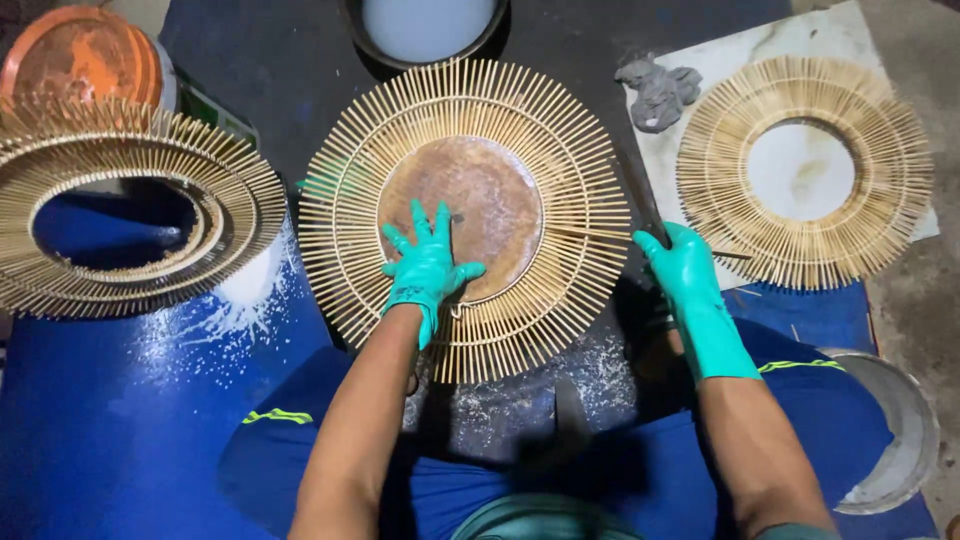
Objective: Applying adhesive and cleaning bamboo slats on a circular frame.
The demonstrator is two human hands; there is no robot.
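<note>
A round sunburst frame of thin bamboo sticks (560, 150) lies in front of me on a dark surface, with a rusty round metal disc (480, 195) in its middle. My left hand (427, 265), in a teal glove, presses flat on the lower left of the disc with fingers spread. My right hand (690, 285), also gloved in teal, rests at the frame's right rim, its fingertips touching the stick ends; I cannot see anything held in it.
A stack of similar stick rings (130, 210) lies at the left. Another stick ring (805, 170) rests on a white slab at the right, beside a grey rag (658, 92). A bowl of white liquid (425, 30) sits at the top, an orange disc (80, 55) top left, a metal pan (900, 430) lower right.
</note>
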